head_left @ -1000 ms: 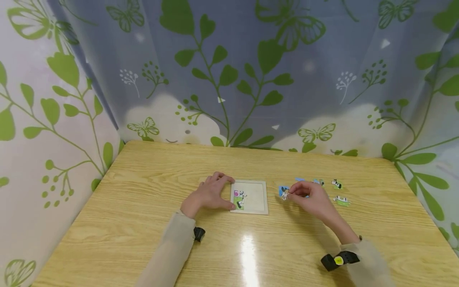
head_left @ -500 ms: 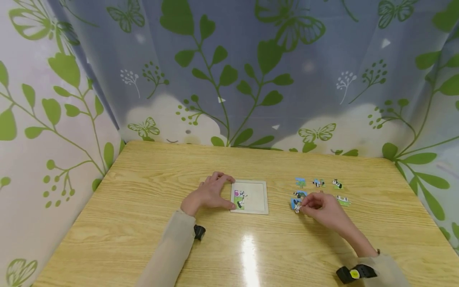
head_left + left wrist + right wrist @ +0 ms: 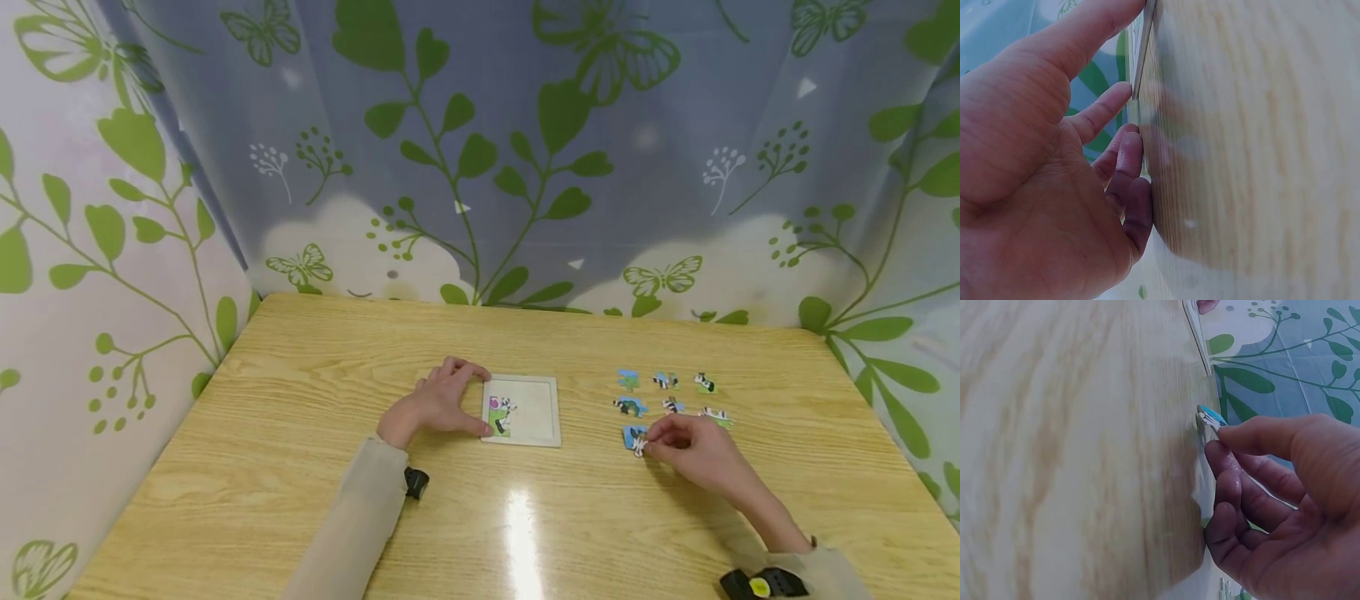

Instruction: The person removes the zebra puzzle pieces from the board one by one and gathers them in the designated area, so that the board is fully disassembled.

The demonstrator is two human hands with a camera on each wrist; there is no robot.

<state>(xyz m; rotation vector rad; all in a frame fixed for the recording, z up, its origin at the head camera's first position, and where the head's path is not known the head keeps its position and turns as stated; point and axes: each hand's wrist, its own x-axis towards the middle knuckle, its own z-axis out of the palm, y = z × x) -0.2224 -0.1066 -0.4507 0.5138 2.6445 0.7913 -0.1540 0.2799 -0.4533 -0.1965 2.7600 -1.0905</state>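
Observation:
A square puzzle tray lies on the table in the head view, with a piece showing a pink and striped picture in its lower left. My left hand holds the tray's left side, thumb at the near corner and forefinger at the far one; the left wrist view shows both at its edge. To the right, my right hand pinches a blue and white puzzle piece between thumb and forefinger. In the right wrist view that piece is tilted at the fingertips, beside the table surface.
Several loose puzzle pieces lie in two rows beyond the right hand, among them a blue and green one and a black and white one. A patterned curtain stands behind the wooden table.
My right hand has moved right and toward me, away from the tray, with the puzzle piece still pinched. More loose pieces now show behind it. The left hand and tray have stayed put.

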